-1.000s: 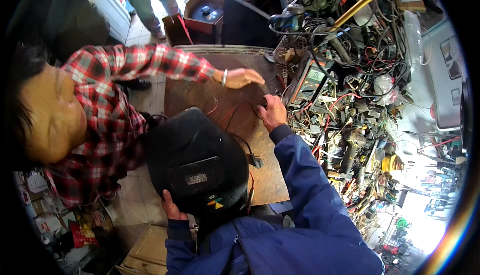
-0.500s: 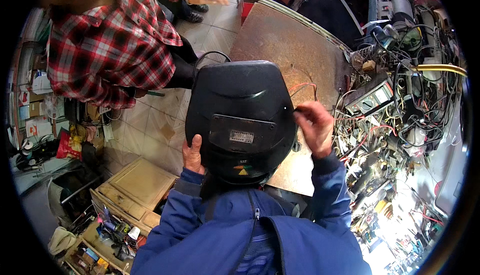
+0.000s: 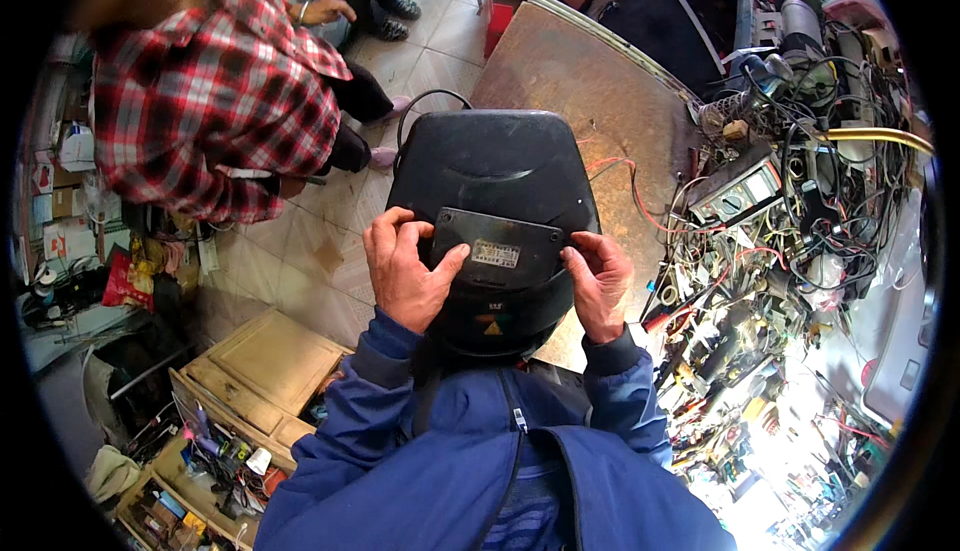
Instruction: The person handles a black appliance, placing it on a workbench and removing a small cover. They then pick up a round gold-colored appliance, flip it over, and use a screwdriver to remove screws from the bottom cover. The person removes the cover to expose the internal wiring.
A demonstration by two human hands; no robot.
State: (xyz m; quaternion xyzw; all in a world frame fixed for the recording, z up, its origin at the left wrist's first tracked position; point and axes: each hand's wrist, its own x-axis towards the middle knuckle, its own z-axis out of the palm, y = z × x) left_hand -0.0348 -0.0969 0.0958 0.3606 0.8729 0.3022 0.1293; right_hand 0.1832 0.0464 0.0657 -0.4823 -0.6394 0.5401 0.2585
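A large black plastic appliance (image 3: pixel 490 146) with a rounded body rests in front of me, close against my jacket, a black cord (image 3: pixel 415 106) curving from its far left side. On its face lies a dark rectangular cover panel (image 3: pixel 535 251) with a pale label and a screw spot near each upper corner. My left hand (image 3: pixel 405 276) grips the panel's left edge, thumb near the label and fingers along the upper left side. At the opposite edge, the thumb and fingertips of my right hand (image 3: pixel 602 286) pinch the panel's right side. Whether the panel is loose cannot be seen.
A worn brown board (image 3: pixel 560 61) extends beyond the appliance. To the right are a multimeter (image 3: pixel 740 191) and heaped wires and tools (image 3: pixel 720 331). A wooden drawer cabinet (image 3: pixel 265 361) stands at lower left. Another person in a plaid shirt (image 3: pixel 210 101) stands at upper left.
My left hand has moved from the appliance's lower left side up onto the panel. My right hand has come inward to the panel's right edge. The other person's raised hand has drawn back left.
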